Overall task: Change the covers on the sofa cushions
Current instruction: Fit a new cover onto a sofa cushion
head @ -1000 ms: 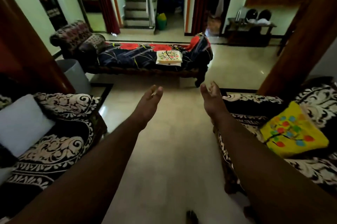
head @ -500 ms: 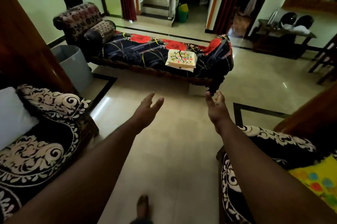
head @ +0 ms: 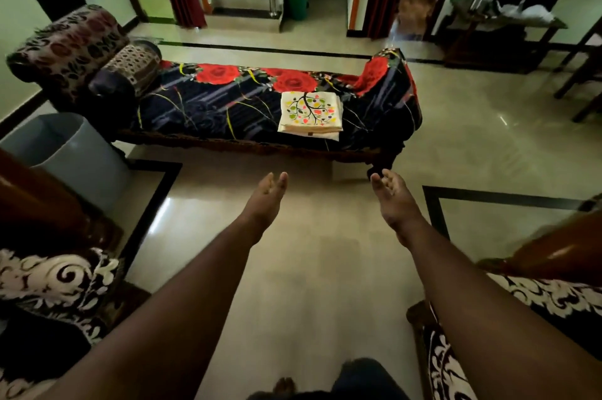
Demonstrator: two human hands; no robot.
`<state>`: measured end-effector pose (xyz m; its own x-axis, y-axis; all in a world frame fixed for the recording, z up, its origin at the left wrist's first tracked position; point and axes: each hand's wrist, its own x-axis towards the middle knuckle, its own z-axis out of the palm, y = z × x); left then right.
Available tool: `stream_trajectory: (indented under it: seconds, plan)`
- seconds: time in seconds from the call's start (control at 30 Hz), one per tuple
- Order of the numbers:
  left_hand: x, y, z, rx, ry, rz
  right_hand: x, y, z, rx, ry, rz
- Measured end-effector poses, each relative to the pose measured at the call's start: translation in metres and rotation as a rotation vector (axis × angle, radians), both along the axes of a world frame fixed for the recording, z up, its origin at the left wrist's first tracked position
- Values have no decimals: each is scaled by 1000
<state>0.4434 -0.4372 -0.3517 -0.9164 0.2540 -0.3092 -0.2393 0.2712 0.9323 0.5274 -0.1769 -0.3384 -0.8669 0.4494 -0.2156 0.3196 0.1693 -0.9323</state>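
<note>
Closer now to the daybed [head: 208, 106], both arms reach toward it; left hand [head: 265, 201] and right hand [head: 395, 201] are spread flat, holding nothing. Folded cushion covers [head: 309, 114] lie on its seat.

Both arms stretched forward, hands empty.

Left hand [head: 265, 201] and right hand [head: 392, 199] hover short of the daybed [head: 228, 106], fingers loosely straight, palms turned inward, apart.
</note>
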Motion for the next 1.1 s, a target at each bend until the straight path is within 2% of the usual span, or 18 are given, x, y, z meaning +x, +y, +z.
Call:
stream_trajectory:
  seconds: [0.17, 0.4, 0.67, 0.8, 0.97, 1.1]
  plan:
    - [-109, 47, -27, -106, 2, -40, -111, 63, -31, 20, -59, -27]
    - [-241, 106, -48, -161, -92, 26, -278, 135, -56, 11, -153, 73]
    - [-405, 143, -84, -122, -144, 86, -468, 166, -83, 154, -239, 183]
    - [-500, 158, -114, -91, -239, 98, -561, 176, -106, 238, -315, 172]
    - [-591, 176, -133, -105, -303, 76, -658, 187, -129, 325, -385, 259]
    - [-647, 199, -151, -198, -306, 68, -728, 198, -164, 342, -430, 326]
